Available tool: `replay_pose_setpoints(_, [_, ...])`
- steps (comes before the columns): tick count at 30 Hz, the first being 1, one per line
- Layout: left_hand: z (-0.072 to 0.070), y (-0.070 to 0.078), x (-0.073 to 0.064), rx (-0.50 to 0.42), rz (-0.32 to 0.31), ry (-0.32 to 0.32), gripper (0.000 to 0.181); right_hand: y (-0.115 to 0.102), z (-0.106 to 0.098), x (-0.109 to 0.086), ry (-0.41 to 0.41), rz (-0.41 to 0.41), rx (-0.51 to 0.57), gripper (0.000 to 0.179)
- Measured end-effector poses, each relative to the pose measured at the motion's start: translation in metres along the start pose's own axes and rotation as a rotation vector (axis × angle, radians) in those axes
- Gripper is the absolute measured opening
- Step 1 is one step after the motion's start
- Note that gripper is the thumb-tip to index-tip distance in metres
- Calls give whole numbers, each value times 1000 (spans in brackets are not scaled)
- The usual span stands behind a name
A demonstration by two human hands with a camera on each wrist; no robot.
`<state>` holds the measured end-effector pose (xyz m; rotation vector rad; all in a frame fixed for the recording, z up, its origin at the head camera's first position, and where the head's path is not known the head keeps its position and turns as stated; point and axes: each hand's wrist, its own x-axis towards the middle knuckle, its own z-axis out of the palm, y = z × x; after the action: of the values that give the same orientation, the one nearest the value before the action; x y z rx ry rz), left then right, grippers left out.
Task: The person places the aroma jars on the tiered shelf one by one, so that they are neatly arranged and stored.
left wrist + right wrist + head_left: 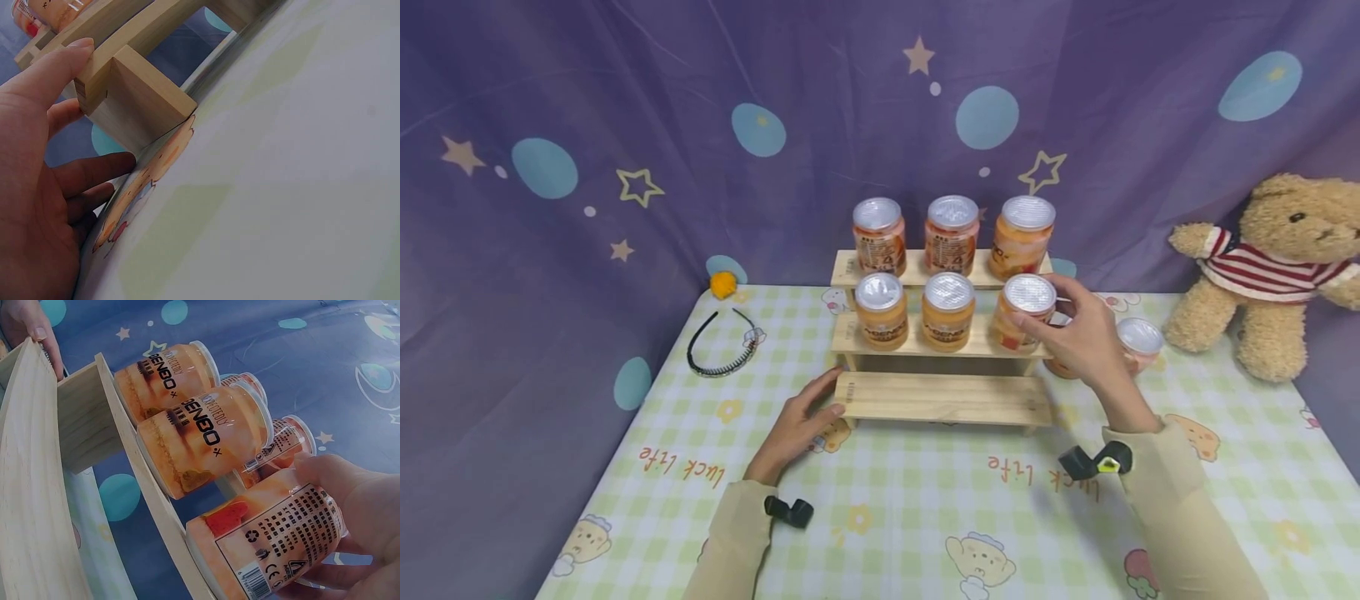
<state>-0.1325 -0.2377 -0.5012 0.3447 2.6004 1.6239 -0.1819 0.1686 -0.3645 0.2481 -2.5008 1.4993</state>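
A silver-lidded orange cylindrical jar (269,534) bearing a barcode (254,579) and “CE” is clamped by the right hand (1084,340) at the right of a pale wooden rack's (940,396) middle tier (985,338), beside “BENBO” jars (206,437), the rack's left end being touched by the left hand (793,429), fingers parted.

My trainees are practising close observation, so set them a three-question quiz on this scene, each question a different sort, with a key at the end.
1. Count: how many jars stand on the top shelf of the wooden stand?
2. Fill the blank: the left hand touches the left end of the ____ shelf.
3. Choose: in the head view, which jar on the middle shelf does the right hand grip?
a) the leftmost
b) the central one
c) the rightmost

Key:
1. Three.
2. Bottom.
3. c, the rightmost jar.
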Motion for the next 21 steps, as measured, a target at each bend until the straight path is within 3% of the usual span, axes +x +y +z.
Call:
replay_pose_setpoints(10, [-1, 2, -1, 1, 9, -5, 58, 1, -12, -2, -30, -23, -25, 69])
replay_pose_setpoints(21, [-1, 3, -1, 5, 5, -2, 57, 12, -52, -11, 131, 18, -11, 61])
